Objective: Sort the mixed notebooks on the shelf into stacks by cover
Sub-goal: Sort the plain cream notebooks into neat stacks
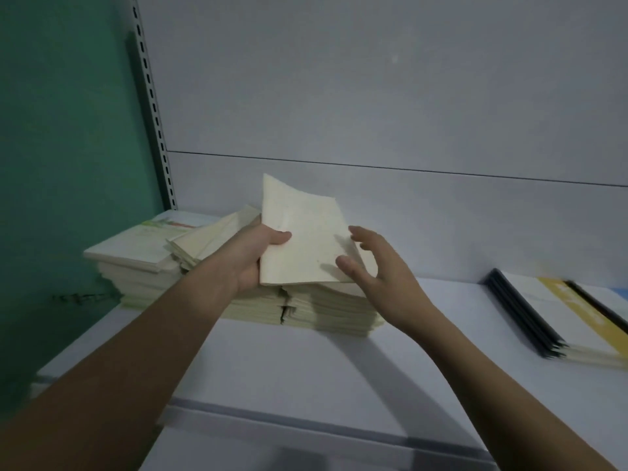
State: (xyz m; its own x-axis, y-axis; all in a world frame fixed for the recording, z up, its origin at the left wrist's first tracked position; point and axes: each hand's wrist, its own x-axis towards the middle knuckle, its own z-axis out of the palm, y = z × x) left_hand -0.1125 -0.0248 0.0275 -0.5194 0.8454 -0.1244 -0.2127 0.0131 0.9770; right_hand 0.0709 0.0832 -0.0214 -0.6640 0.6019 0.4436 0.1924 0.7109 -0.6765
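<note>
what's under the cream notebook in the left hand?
Under the plain cream paper notebook held by the left hand sits a stack of pale cream notebooks on the white shelf. The stack's top cover is hidden, so its design cannot be seen.

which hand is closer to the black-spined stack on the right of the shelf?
Right hand. It hovers by the cream notebook, with bare shelf between it and the black-spined stack. Left hand is farther left.
</note>
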